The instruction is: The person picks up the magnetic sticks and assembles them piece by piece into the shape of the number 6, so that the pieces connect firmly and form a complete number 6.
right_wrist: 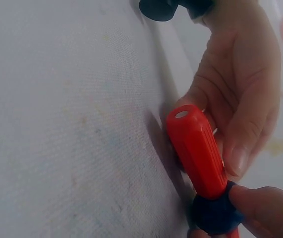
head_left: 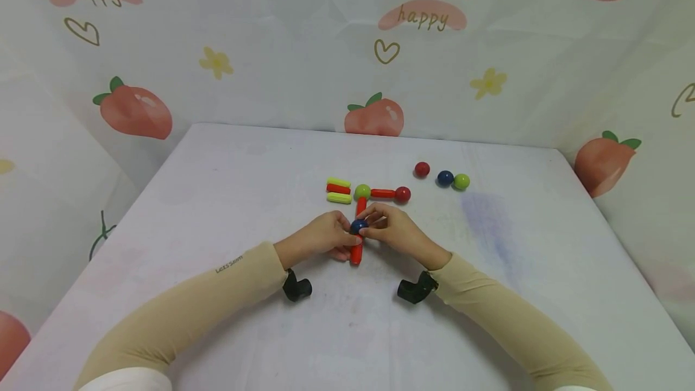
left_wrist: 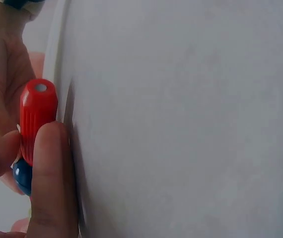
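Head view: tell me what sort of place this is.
Probably an indoor play or recording corner. A pale table stands before a fruit-printed backdrop, and on it are toy-like balls and rods.

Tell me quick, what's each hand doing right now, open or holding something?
Left hand: closed, gripping the nearest red rod.
Right hand: closed, pinching the blue ball joined to that rod.
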A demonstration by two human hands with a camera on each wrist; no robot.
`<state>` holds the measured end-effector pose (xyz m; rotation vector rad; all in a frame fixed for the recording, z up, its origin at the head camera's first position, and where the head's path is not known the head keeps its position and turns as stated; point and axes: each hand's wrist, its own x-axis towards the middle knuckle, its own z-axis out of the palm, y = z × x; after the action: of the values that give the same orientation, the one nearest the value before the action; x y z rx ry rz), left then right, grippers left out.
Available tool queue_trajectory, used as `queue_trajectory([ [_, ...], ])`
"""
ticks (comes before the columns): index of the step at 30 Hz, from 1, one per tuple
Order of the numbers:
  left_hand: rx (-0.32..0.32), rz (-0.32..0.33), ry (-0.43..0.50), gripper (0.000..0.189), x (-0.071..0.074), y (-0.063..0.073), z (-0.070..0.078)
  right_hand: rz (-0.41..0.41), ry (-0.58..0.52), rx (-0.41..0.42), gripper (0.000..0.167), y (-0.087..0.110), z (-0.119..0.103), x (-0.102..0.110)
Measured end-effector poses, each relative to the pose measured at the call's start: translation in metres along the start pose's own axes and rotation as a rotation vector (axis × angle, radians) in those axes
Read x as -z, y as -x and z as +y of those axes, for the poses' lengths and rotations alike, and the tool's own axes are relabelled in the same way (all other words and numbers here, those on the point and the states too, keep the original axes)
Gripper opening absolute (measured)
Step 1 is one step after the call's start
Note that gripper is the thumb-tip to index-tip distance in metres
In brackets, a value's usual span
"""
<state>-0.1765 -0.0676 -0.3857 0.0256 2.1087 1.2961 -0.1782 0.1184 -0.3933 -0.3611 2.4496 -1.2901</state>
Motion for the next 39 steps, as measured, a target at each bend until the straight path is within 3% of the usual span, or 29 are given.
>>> queue_trajectory([
  [11, -0.061, 0.026, 0.084, 0.035, 0.007, -0.012, 0.000, 0.005, -0.013, 0.016, 0.029, -0.002, 0.004, 0.000],
  [29, -0.072, 0.034, 0.037, 0.028, 0.012, -0.016, 0.005, -0.021, -0.003, -0.006, 0.030, -0.001, 0.002, 0.005],
  [35, -0.062, 0.037, 0.034, 0.027, 0.011, -0.017, 0.004, -0.028, -0.015, 0.011, 0.035, 0.003, -0.002, 0.030],
  [39, -0.046, 0.041, 0.017, 0.028, 0.012, -0.017, 0.004, 0.051, 0.005, 0.041, 0.040, 0.004, 0.001, 0.061],
])
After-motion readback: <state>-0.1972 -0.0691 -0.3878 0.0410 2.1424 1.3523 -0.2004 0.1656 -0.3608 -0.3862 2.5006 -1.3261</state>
